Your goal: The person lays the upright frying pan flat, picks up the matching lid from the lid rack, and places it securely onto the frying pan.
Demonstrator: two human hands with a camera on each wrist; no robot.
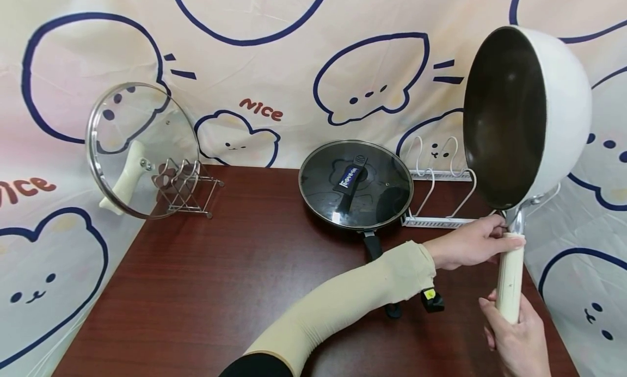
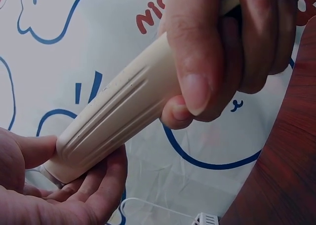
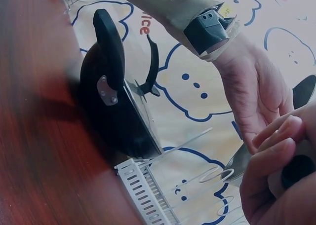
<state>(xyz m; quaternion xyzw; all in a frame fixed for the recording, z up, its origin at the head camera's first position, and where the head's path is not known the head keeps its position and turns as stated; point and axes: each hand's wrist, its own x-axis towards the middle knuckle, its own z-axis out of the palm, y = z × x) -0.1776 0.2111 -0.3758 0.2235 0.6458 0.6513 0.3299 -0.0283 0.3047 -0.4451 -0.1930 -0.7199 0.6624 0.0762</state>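
A white wok (image 1: 568, 110) with a dark brown inside is held up on its side at the right, its cream handle (image 1: 511, 279) pointing down. Near the metal neck, my left hand (image 1: 470, 243) pinches the top of the handle, thumb across the front. Lower down, my right hand (image 1: 520, 328) grips the handle's end. Both hands also show around the ribbed handle in the left wrist view. Behind the wok stands a white rack (image 1: 433, 222) with wire loops, partly hidden. To its left sits a black frying pan under a glass lid (image 1: 356, 186).
At the far left, a large glass lid (image 1: 166, 105) with a cream handle leans upright in a small metal wire rack (image 1: 196, 208). The frying pan's black handle (image 1: 373, 246) points toward the front, partly beneath my left forearm. A patterned cloth hangs behind the brown table (image 1: 220, 268).
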